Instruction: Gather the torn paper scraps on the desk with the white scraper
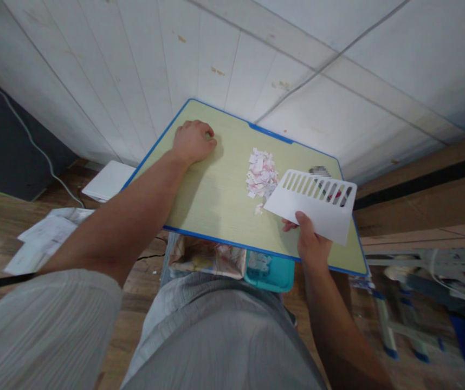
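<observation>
My left hand [194, 141] rests on the left part of the pale yellow tabletop [224, 200], its fingers curled in loosely towards the thumb, and I see nothing held in it. In my right hand [311, 241] is a flat white slotted plate [317, 211], gripped by its lower edge with the thumb on top. A row of long slots runs along its far side. Just left of the plate lies a heap of small white and pinkish paper pieces [260, 173], with a few stray bits nearer me. Behind the plate, a small blurred item [320, 171] is partly covered.
A white panelled wall [216, 65] stands behind the table's blue rim. Below the front edge are an open box [206, 257] and a turquoise bin [271, 276]. Papers [49, 235] lie on the floor at left. At right are wooden boards [427, 200] and a metal frame [387, 325].
</observation>
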Demonstrator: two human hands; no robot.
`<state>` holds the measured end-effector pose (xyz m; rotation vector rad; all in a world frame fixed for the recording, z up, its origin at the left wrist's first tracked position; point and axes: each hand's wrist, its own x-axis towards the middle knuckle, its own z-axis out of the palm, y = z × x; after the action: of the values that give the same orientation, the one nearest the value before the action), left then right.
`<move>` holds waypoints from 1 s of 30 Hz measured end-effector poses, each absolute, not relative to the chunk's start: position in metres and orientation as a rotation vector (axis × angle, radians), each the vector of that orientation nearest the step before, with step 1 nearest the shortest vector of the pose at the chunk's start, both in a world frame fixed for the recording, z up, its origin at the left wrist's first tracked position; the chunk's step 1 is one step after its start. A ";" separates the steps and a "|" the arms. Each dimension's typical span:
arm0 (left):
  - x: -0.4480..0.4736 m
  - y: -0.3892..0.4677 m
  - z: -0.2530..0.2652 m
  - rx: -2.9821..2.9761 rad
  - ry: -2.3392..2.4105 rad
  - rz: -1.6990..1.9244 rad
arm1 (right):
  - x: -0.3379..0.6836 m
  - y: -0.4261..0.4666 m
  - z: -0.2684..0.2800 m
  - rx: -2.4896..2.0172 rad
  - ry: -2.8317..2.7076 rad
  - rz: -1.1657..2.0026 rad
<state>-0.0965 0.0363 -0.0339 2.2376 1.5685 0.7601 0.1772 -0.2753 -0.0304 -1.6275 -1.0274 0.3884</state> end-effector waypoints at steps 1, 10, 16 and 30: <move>-0.096 0.036 -0.034 2.239 1.573 0.762 | 0.177 -0.275 -0.030 -1.630 -1.029 0.398; -0.095 0.035 -0.033 2.229 1.587 0.768 | 0.178 -0.278 -0.029 -1.653 -1.071 0.391; -0.094 0.033 -0.030 2.212 1.595 0.744 | 0.174 -0.283 -0.029 -1.636 -1.114 0.424; -0.093 0.045 -0.043 2.269 1.591 0.802 | 0.174 -0.294 -0.035 -1.689 -1.088 0.307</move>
<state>-0.0933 0.0453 -0.0426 2.2688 1.5908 0.8019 0.1735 -0.2943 -0.0348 -1.6889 -1.0878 0.3066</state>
